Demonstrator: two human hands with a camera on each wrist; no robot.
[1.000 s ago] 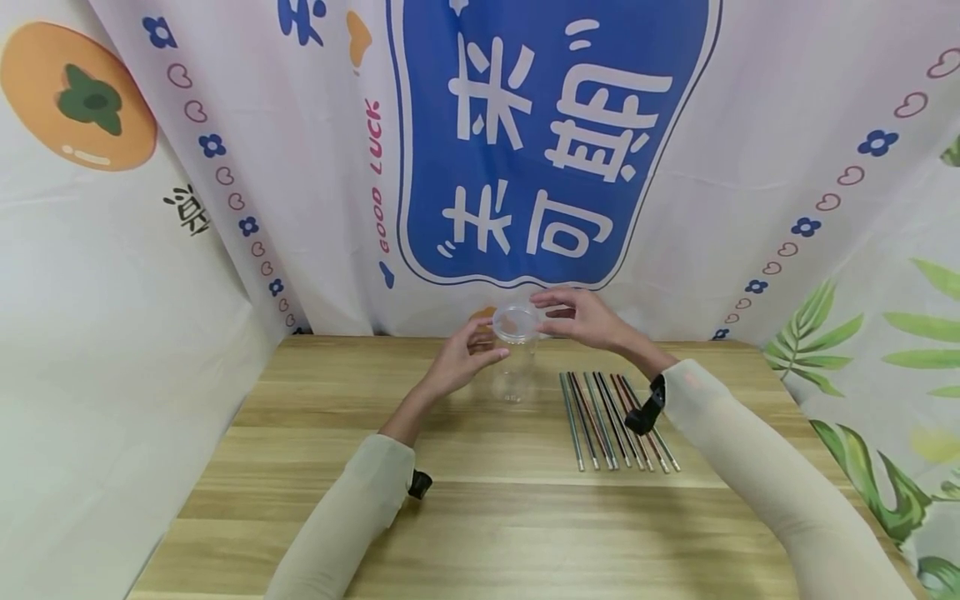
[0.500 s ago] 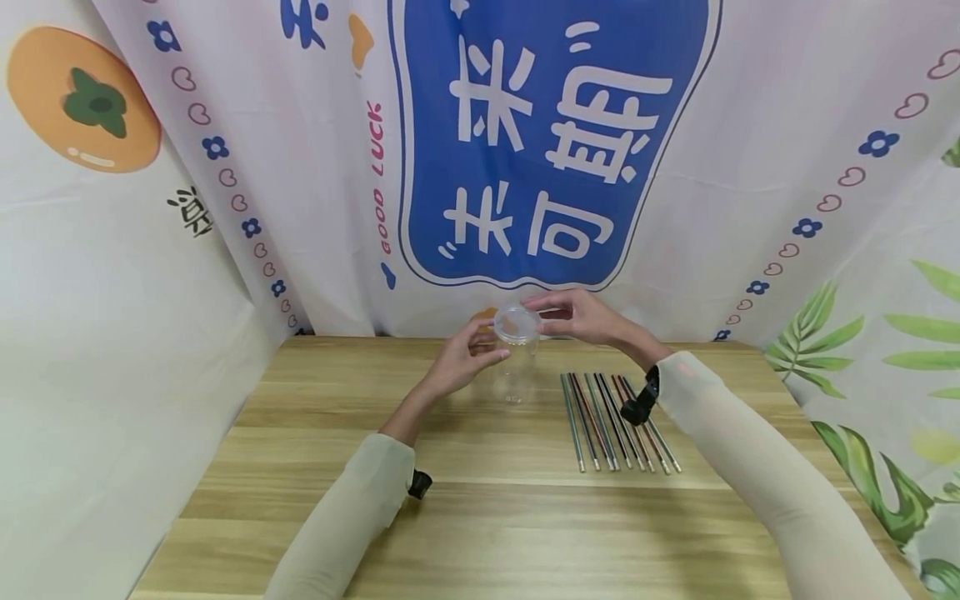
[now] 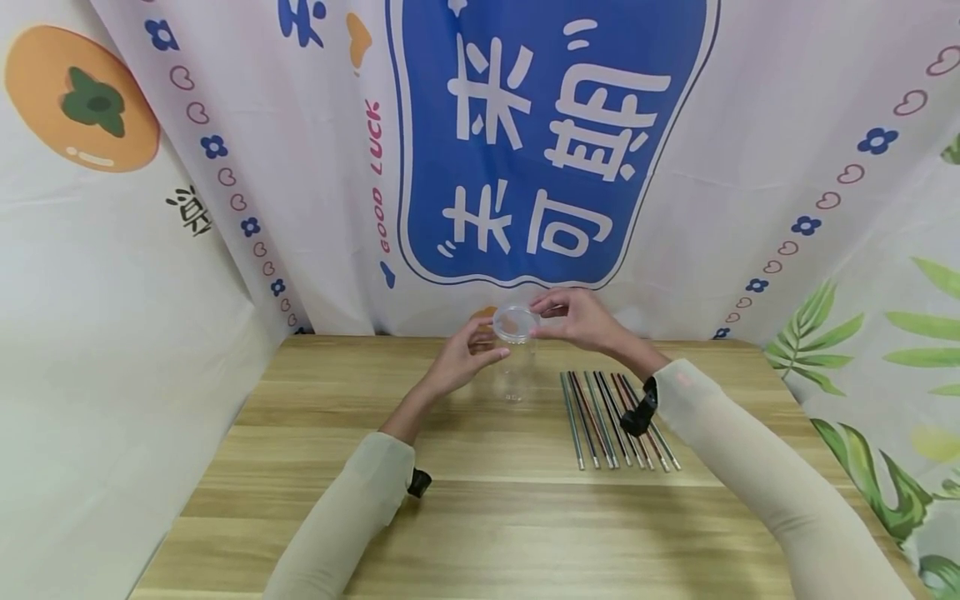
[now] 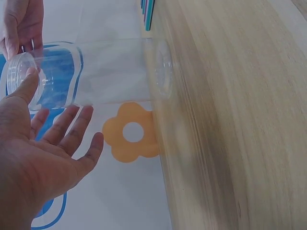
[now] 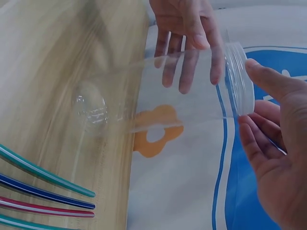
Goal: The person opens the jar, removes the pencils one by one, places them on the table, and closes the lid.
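Note:
A tall clear plastic jar (image 3: pixel 513 375) stands upright near the table's back edge, its round clear lid (image 3: pixel 516 323) seated on top. My left hand (image 3: pixel 459 361) holds the jar's upper part from the left, with the thumb in front and the fingers behind. In the left wrist view, that thumb (image 4: pixel 29 82) lies close below the lid. From the right, my right hand (image 3: pixel 581 321) pinches the lid's rim; its thumb and fingertips press the edge in the right wrist view. Only the printed cloth shows through the jar's wall (image 5: pixel 177 96).
Several slim pencils (image 3: pixel 600 421) in green, dark and reddish colours lie side by side, right of the jar and partly under my right forearm. A printed cloth (image 3: pixel 337 275) hangs right behind the wood table (image 3: pixel 480 517).
My right fingers reached farther over the lid's far rim half a second ago; now they are drawn back to its right side. The left hand and jar stay put.

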